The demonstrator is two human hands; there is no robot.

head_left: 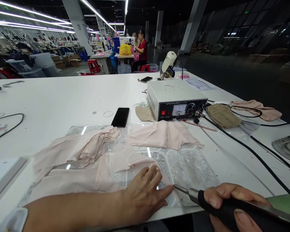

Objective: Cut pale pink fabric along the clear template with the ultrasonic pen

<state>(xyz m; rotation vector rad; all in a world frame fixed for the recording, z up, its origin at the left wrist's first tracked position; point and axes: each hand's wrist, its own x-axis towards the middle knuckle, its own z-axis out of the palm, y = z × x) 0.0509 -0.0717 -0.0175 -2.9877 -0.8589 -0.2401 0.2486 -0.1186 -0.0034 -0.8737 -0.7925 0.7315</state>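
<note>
My left hand (pixel 146 195) rests on a pale pink piece of fabric (pixel 131 158), fingers bent and apart, thumb stretched to the right. Under the fabric lies a clear, glossy mat (pixel 192 167) with rounded panels. In my right hand (pixel 234 199) is a handheld cutter (pixel 224 207) with a black grip and a thin metal tip. That tip touches or nearly touches the cloth beside my left thumb; I cannot tell which. More pink fabric pieces (pixel 86 146) are heaped at the left, and another stack of pink fabric (pixel 161 133) lies beyond my left hand.
A control box (pixel 182 109) with a meter stands behind the fabric; its black cable (pixel 241 145) curves along the right side. A phone (pixel 120 117) lies left of it. Brown pattern pieces (pixel 223 116) sit at right, a white box (pixel 4 175) at left. People work farther back.
</note>
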